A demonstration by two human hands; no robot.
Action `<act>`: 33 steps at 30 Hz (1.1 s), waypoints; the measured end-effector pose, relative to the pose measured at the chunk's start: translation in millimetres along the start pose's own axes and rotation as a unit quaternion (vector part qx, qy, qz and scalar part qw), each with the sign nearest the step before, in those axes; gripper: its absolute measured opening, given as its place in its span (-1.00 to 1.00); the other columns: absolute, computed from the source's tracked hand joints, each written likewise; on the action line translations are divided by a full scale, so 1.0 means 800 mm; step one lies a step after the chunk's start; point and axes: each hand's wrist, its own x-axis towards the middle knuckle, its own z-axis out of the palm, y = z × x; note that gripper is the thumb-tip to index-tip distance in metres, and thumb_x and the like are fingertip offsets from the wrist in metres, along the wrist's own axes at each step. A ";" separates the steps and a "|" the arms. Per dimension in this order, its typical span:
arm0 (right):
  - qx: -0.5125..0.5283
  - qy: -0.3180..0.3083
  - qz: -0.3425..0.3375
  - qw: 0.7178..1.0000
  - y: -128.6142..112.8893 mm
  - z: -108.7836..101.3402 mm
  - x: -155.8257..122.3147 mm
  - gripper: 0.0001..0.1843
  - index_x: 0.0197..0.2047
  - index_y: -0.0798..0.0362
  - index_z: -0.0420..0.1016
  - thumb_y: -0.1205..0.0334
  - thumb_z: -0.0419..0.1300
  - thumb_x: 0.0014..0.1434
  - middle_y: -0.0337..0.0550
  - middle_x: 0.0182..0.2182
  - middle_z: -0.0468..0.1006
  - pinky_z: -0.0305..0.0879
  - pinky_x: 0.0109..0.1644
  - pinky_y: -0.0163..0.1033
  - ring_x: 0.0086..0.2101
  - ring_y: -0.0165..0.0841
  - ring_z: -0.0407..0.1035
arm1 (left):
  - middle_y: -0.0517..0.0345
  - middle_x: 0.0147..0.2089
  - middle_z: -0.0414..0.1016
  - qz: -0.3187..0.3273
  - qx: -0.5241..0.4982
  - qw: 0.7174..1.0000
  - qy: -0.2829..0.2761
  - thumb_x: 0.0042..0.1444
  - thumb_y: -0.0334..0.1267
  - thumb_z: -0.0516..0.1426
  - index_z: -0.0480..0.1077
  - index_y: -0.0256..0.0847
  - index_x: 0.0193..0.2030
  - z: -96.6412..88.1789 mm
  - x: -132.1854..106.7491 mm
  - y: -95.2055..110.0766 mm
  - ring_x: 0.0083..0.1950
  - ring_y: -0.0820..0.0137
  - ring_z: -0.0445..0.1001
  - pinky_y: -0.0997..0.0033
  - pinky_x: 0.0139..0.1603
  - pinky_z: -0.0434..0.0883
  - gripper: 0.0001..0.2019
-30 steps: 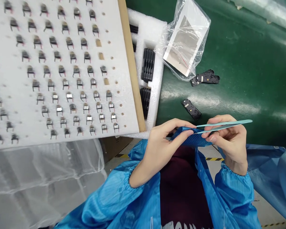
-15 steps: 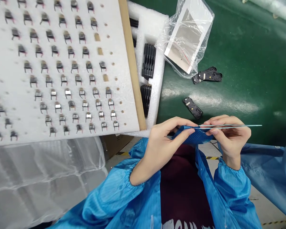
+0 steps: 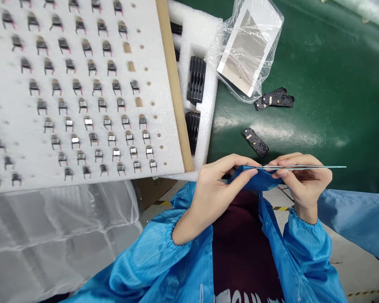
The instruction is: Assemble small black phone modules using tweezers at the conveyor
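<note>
Pinching blue perforated pad [image 3: 259,182] in my left hand [image 3: 216,191] | right hand [image 3: 305,183] grips teal tweezers [image 3: 316,167] | I'd hold tips level.

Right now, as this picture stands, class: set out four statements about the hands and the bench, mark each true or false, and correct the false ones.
1. The right hand holds thin tweezers pointing toward the left hand. True.
2. The left hand rests on the white foam tray of small metal components. False: its fingers pinch a blue perforated piece, clear of the tray.
3. A single black part lies on the green surface just beyond the hands. True.
4. The clear plastic bag is empty. False: it holds a silvery sheet.
</note>
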 end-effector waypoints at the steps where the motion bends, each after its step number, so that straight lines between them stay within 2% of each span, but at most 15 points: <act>1: 0.001 0.001 0.001 1.000 0.000 0.000 0.000 -0.88 -0.17 -0.09 0.79 0.18 0.59 0.23 -0.12 -0.27 0.80 0.80 -0.34 -0.11 -0.30 -0.15 0.75 | 0.18 -0.13 0.80 0.001 -0.002 1.000 0.001 0.38 -0.34 0.37 0.74 -0.10 -0.09 0.000 0.000 0.000 -0.18 0.35 0.71 0.44 -0.16 0.60 -0.93; 7: 0.015 -0.011 -0.011 1.000 -0.002 0.001 0.002 -0.87 -0.14 -0.10 0.80 0.24 0.59 0.24 -0.13 -0.26 0.81 0.80 -0.31 -0.13 -0.28 -0.17 0.76 | 0.21 -0.12 0.80 0.005 -0.011 1.000 -0.001 0.37 -0.37 0.37 0.73 -0.11 -0.10 0.000 0.001 -0.001 -0.17 0.37 0.71 0.47 -0.16 0.56 -0.91; 12: -0.001 0.000 -0.001 1.000 -0.002 0.002 0.000 -0.87 -0.16 -0.09 0.79 0.20 0.59 0.23 -0.12 -0.28 0.81 0.76 -0.40 -0.14 -0.30 -0.16 0.75 | 0.20 -0.12 0.80 0.003 -0.007 1.000 -0.001 0.38 -0.35 0.37 0.73 -0.10 -0.08 0.001 0.001 0.000 -0.18 0.36 0.71 0.44 -0.16 0.58 -0.92; 16: 0.018 -0.002 -0.005 1.000 -0.003 0.002 0.000 -0.87 -0.14 -0.09 0.79 0.24 0.58 0.25 -0.14 -0.28 0.81 0.73 -0.41 -0.18 -0.32 -0.20 0.75 | 0.19 -0.11 0.80 0.008 -0.007 1.000 -0.002 0.38 -0.37 0.37 0.73 -0.11 -0.08 0.001 0.001 0.000 -0.16 0.36 0.73 0.46 -0.14 0.59 -0.92; 19: 0.032 0.020 -0.002 0.999 -0.006 -0.001 0.004 -0.90 -0.15 -0.08 0.78 0.23 0.57 0.28 -0.17 -0.30 0.80 0.72 -0.40 -0.19 -0.33 -0.22 0.75 | 0.19 -0.12 0.81 0.021 0.000 1.000 -0.008 0.38 -0.38 0.37 0.72 -0.13 -0.09 0.001 0.001 -0.001 -0.14 0.36 0.74 0.46 -0.10 0.62 -0.93; 22: 0.001 0.066 -0.001 0.998 -0.008 -0.005 0.007 -0.91 -0.17 -0.03 0.77 0.23 0.56 0.29 -0.17 -0.30 0.80 0.75 -0.35 -0.19 -0.32 -0.21 0.77 | 0.17 -0.05 0.81 0.070 0.023 0.997 -0.015 0.39 -0.41 0.36 0.70 -0.14 -0.06 0.001 0.001 -0.003 -0.06 0.34 0.77 0.42 0.01 0.67 -0.91; 25: -0.041 0.088 -0.002 0.995 -0.007 -0.005 0.009 -0.90 -0.14 -0.01 0.77 0.30 0.55 0.29 -0.17 -0.26 0.82 0.79 -0.26 -0.21 -0.28 -0.22 0.79 | 0.13 0.08 0.81 0.129 0.049 0.990 -0.010 0.41 -0.44 0.34 0.68 -0.16 -0.01 0.001 0.000 -0.004 0.10 0.33 0.78 0.38 0.23 0.67 -0.88; 27: -0.060 0.085 0.001 0.995 -0.006 -0.001 0.008 -0.90 -0.12 -0.02 0.78 0.31 0.54 0.30 -0.18 -0.24 0.83 0.81 -0.21 -0.20 -0.25 -0.21 0.79 | 0.10 0.15 0.80 0.137 0.068 0.988 -0.005 0.42 -0.45 0.34 0.67 -0.16 0.00 0.002 0.001 -0.005 0.17 0.32 0.77 0.36 0.30 0.65 -0.87; 33: -0.078 0.083 0.001 0.993 -0.002 0.007 0.005 -0.89 -0.09 -0.03 0.78 0.34 0.51 0.33 -0.19 -0.21 0.83 0.82 -0.16 -0.22 -0.20 -0.22 0.80 | 0.08 0.20 0.78 0.123 0.083 0.989 -0.009 0.40 -0.44 0.35 0.68 -0.16 0.01 0.002 0.005 -0.006 0.22 0.27 0.77 0.36 0.29 0.67 -0.86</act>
